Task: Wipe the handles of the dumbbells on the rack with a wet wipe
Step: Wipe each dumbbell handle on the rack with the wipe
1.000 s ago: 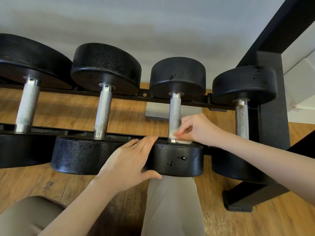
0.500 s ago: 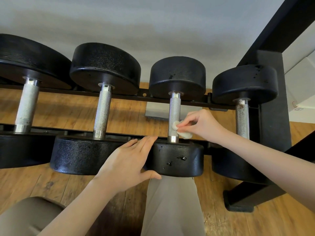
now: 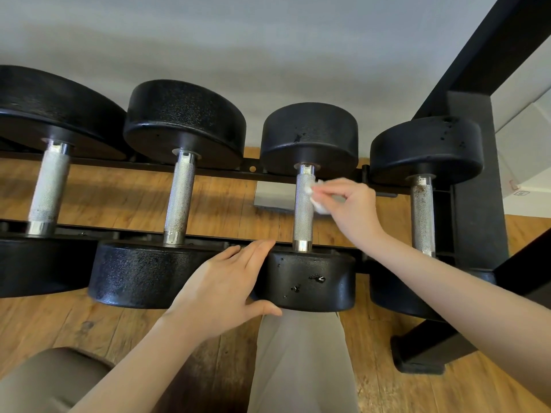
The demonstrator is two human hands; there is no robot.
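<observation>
Right hand (image 3: 353,208) pinches wipe (image 3: 317,201) seemingly against upper handle (image 3: 303,210); left hand (image 3: 222,289), fingers straight, braces near weight's edge (image 3: 310,280).

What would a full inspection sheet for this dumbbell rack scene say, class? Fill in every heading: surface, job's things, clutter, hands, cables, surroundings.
Surface: black metal rack, two rails carrying the weights.
Job's things: four dumbbells side by side; white wet wipe against the upper part of the third dumbbell's handle; fourth handle shows dark specks.
Clutter: nothing seen.
Hands: right hand pinches the wipe; left hand, fingers straight, rests on the third dumbbell's near head.
Cables: nothing seen.
Surroundings: wooden floor, pale wall, black rack upright at right, the person's knees below.
</observation>
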